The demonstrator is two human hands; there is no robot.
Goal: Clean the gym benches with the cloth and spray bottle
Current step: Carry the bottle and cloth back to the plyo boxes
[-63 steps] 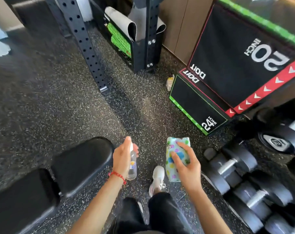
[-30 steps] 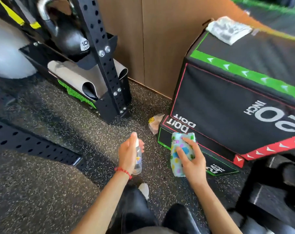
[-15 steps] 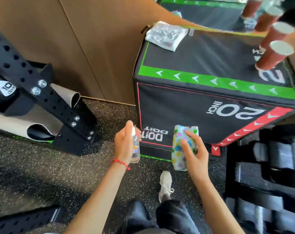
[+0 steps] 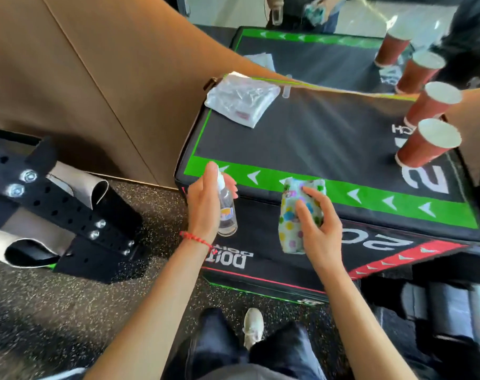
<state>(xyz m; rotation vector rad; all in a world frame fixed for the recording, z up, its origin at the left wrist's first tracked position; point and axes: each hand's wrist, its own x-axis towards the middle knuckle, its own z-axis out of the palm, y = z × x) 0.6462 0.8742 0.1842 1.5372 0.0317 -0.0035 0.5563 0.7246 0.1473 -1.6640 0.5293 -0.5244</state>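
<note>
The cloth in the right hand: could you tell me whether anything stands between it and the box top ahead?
Nothing visible does. The cloth hangs over the box front edge; the packet and cups sit farther back.

I see a black plyo box (image 4: 315, 138) with a green arrow stripe against the brown wall; two red paper cups (image 4: 428, 144) stand at its right end, a clear plastic packet (image 4: 241, 100) lies at its far left corner, and a black perforated rack (image 4: 68, 209) stands left on speckled floor (image 4: 55, 311)
</note>
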